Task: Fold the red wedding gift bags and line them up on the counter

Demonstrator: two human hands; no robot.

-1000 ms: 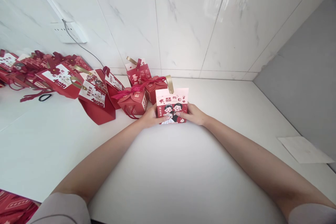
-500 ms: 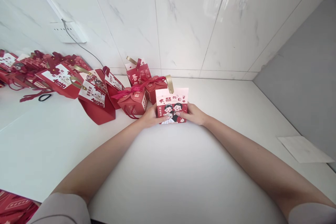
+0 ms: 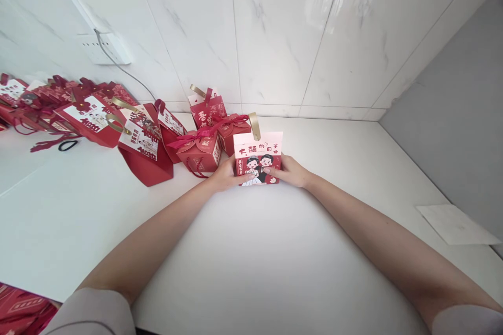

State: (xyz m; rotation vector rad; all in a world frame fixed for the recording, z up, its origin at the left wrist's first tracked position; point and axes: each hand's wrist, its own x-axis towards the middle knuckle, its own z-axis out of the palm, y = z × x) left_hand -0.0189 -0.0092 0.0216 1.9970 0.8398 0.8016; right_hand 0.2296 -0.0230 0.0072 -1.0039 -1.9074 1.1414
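Between my two hands stands a red and pale pink gift box [image 3: 258, 147] with a cartoon couple on its front and a gold ribbon loop at the top. My left hand [image 3: 227, 175] grips its left side, thumb laid across the lower front. On the opposite side, my right hand [image 3: 293, 171] clasps it with the thumb over the printed figures. The fingers behind the box are hidden. Just left of it sits a red box with a ribbon bow [image 3: 199, 151], close to my left hand. Another red box [image 3: 233, 133] is partly hidden behind the held one.
Red gift boxes with white tags [image 3: 144, 159] stand at the left, and more red packages [image 3: 58, 97] are heaped beyond them. A tall red box [image 3: 208, 107] is near the tiled wall. White paper [image 3: 456, 223] lies at right. A cable hangs from a wall socket [image 3: 102, 48].
Almost nothing differs; both hands keep the same hold on the gift box, and the view has shifted only very slightly.
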